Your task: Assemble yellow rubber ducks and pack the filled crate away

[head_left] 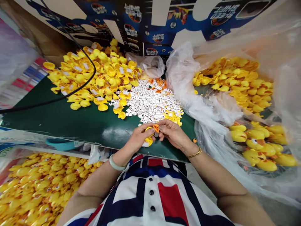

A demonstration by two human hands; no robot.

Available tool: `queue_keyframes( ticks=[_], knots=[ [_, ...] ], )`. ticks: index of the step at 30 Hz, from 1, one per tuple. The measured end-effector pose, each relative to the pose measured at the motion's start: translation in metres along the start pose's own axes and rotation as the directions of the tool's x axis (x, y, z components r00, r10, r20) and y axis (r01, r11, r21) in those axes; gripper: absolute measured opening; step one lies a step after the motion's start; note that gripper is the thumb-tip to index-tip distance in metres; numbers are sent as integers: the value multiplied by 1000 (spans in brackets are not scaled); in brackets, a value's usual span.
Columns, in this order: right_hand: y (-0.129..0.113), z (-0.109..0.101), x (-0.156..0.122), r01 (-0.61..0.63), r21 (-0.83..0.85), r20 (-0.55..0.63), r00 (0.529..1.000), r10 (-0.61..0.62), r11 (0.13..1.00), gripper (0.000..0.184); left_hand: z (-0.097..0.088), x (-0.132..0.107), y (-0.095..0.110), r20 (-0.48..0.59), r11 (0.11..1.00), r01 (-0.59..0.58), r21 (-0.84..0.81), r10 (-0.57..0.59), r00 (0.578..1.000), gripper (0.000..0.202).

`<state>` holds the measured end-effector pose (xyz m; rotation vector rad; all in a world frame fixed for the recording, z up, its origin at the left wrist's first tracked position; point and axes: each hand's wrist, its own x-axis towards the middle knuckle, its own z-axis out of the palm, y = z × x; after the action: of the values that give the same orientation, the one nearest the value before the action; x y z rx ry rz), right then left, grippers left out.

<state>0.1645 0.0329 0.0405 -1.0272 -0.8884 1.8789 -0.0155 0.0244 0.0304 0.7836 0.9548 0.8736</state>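
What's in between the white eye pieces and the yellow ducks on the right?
The head view shows crumpled clear plastic sheeting lying between the white eye pieces and the yellow rubber ducks.

The left hand (140, 137) and right hand (171, 133) meet, fingers curled inward.

The only view comes from a head-worn camera, looking forward and down from close above the left hand (140, 137), right hand (172, 133) and green worktop (58, 119). Its wide edges look somewhat bent.
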Motion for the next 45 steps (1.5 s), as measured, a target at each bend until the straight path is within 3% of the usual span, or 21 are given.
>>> queue_keyframes(
  ticks=[7,10,16,19,22,25,29,31,33,35,37,39,41,42,43,45],
  knots=[
    [35,11,-25,55,45,-127,991,-48,997,28,-2,-18,-7,151,994,97,44,-102,983,35],
    [44,17,-35,68,-66,-127,989,-76,995,26,-5,-28,-9,170,988,145,44,-151,974,36],
    [47,25,-54,-8,-276,-92,996,-18,961,20,-8,-46,-11,148,975,221,-19,-216,965,39],
    [41,20,-54,59,-467,-84,990,-110,883,14,-10,-50,-11,122,973,229,-24,-224,967,35],
    [28,5,-42,183,-711,-41,953,-301,679,9,-17,-49,-10,72,985,171,16,-171,983,31],
    [15,-10,-20,276,-890,132,917,-376,363,21,-24,-45,-5,34,986,134,98,-138,990,30],
    [4,-13,9,322,-936,343,925,-164,-143,24,-25,-39,1,29,974,163,159,-170,985,31],
    [1,-10,18,351,-892,384,921,-67,-283,21,-23,-36,3,14,973,172,155,-176,984,32],
    [-1,-9,22,382,-866,413,910,-28,-323,19,-22,-35,4,1,974,180,141,-182,983,32],
    [-2,-9,23,379,-882,406,913,-45,-280,15,-22,-34,5,-5,975,185,125,-185,983,33],
    [-2,-9,21,344,-931,357,928,-110,-120,12,-22,-33,5,-10,975,189,116,-189,982,34],
    [1,-7,16,278,-938,239,951,-195,208,10,-23,-31,4,-17,976,184,115,-183,983,36],
    [5,-1,9,184,-780,73,976,-205,598,16,-22,-30,3,-26,980,160,122,-158,987,36],
    [7,3,5,133,-655,-2,984,-178,744,21,-21,-29,3,-31,981,142,129,-139,990,36],
    [10,7,1,91,-535,-56,988,-142,840,25,-20,-29,3,-35,982,123,140,-119,992,35],
    [16,16,-5,46,-384,-107,990,-93,922,26,-18,-28,4,-36,981,91,172,-86,996,33]
  ],
)
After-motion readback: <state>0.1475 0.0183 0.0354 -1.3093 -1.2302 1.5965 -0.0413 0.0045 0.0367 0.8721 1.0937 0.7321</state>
